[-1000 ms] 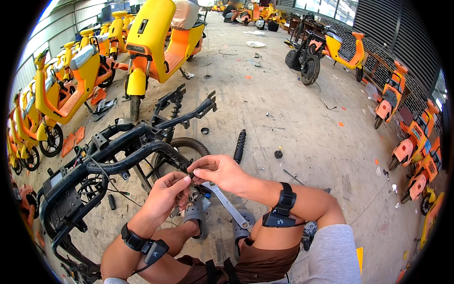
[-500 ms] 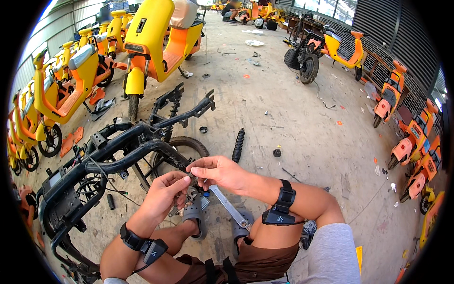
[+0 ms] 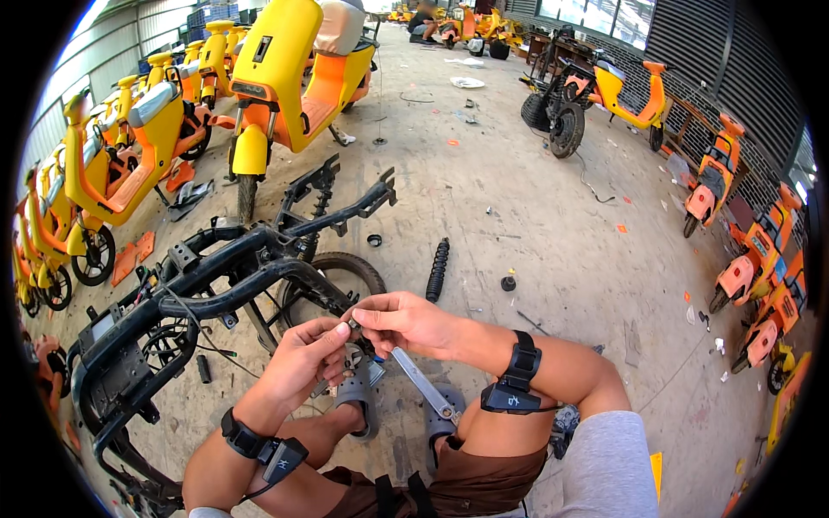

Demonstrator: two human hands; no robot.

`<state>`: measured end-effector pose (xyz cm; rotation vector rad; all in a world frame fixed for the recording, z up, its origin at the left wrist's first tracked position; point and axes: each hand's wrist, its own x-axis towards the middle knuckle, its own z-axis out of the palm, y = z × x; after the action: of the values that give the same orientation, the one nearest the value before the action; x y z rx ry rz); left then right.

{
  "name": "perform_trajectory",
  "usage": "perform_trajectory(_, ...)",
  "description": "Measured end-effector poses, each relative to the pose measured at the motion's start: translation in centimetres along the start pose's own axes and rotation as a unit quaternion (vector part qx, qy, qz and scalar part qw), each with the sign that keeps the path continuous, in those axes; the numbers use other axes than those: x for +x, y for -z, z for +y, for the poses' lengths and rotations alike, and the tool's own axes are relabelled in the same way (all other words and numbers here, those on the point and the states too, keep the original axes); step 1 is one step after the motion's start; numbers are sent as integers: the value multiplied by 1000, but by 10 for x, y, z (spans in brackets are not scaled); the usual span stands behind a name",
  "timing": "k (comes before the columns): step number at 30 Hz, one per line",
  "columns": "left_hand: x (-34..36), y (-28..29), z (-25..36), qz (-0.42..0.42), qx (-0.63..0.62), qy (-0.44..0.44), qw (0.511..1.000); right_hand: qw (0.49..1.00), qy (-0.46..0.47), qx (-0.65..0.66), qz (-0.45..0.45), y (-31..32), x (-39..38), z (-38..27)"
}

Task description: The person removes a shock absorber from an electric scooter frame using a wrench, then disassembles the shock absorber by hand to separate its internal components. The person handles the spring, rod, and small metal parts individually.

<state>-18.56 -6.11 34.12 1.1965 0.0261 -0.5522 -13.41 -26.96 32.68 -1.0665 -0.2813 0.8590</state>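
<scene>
My left hand (image 3: 309, 352) and my right hand (image 3: 413, 325) meet in front of the motorcycle-like black frame, fingertips pinched together. Between them is a small metal part (image 3: 353, 324), mostly covered, its exact kind unclear. A silver wrench (image 3: 421, 380) slants down from beneath my right hand toward my right knee; whether the lower fingers grip it is hidden. Just below the fingertips, a metal piece with an open jaw (image 3: 353, 353) shows above my left shoe. The black scooter frame (image 3: 233, 285) lies to the left, with a tyred wheel (image 3: 332, 281) beyond my hands.
A black coil shock absorber (image 3: 439, 269) lies on the concrete floor, near a small black cap (image 3: 374, 240) and a dark round part (image 3: 509, 283). One yellow-orange scooter (image 3: 294, 95) stands ahead; several more line both sides. A person (image 3: 423, 22) crouches far back.
Both hands have shifted slightly to the right and down, still pinched together. The wrench has shifted a little the same way. The whole view has tilted slightly.
</scene>
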Motion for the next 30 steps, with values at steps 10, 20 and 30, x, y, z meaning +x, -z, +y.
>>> perform_trajectory(10, -1, -3, 2, -15, -2, 29, 999, 1000, 3, -3, 6, 1, 0, 4)
perform_trajectory(20, -4, -5, 5, -42, 9, 21, 999, 999, 28, -13, -16, 1, 0, 6)
perform_trajectory(30, -7, -6, 5, -60, 21, 42, 997, 998, 47, -34, -18, -2, -2, 4)
